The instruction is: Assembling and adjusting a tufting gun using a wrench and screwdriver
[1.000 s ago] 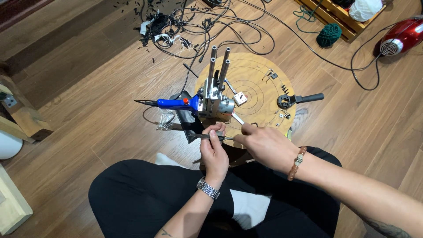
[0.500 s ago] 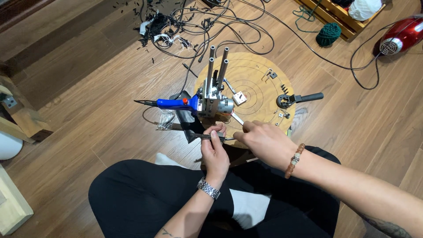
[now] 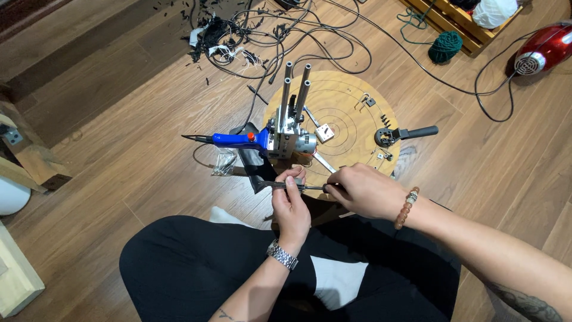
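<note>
While the left hand pinches the thin dark metal strip and the right hand grips its other end, just before the motor assembly on the round wooden board, I'd keep it level and pull steadily.

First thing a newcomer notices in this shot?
Most likely the two hands meeting mid-frame: the left hand and right hand both grip a thin dark tool above the lap. Just beyond stands a metal assembly with upright tubes and a blue-handled soldering iron sticking out leftward, on the edge of a round wooden board. A tangle of black cables sprawls on the floor at top, a red appliance at top right.
</note>
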